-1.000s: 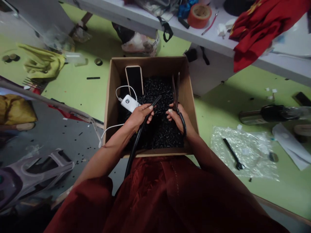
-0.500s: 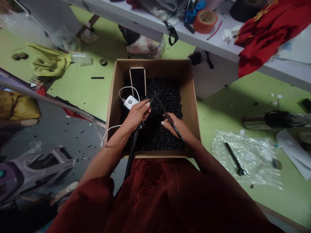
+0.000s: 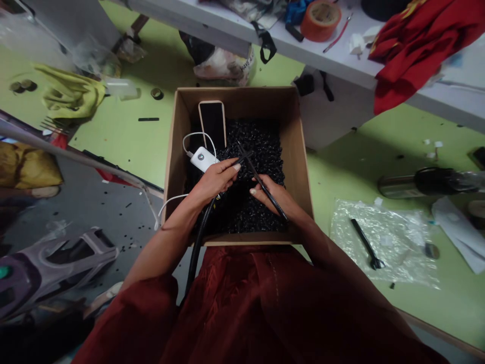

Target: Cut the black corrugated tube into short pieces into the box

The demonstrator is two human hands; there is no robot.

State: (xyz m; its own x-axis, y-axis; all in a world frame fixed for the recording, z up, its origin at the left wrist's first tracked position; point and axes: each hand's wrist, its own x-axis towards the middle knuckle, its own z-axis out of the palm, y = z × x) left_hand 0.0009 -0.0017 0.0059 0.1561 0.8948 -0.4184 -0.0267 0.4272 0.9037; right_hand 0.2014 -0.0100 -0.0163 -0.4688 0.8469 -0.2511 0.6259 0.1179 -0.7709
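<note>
My left hand (image 3: 220,177) is closed on a black ribbed tube (image 3: 197,237), which runs back past the box's front edge towards my lap. Its short free end pokes out beyond my fingertips. In my right hand (image 3: 271,194) lies a long thin black tool (image 3: 265,189); its exact kind is unclear. The tool's far part crosses the tube's end. Both hands are over a cardboard box (image 3: 306,187) holding a heap of small black pieces (image 3: 257,131). A phone (image 3: 212,121) and a white device with a cable (image 3: 202,158) rest in the box, near my left hand.
A white shelf (image 3: 352,76) carries an orange tape roll (image 3: 321,21) and red cloth (image 3: 420,60). On the green surface at right lie a plastic bag (image 3: 401,232), a black strip-shaped tool (image 3: 367,244) and a metal bottle (image 3: 397,186). Left stands a purple-grey plastic item (image 3: 64,263).
My left hand has shifted slightly right, and the tube's end now crosses the thin tool near its tip. The right hand stays nearly still. The view has shifted slightly.
</note>
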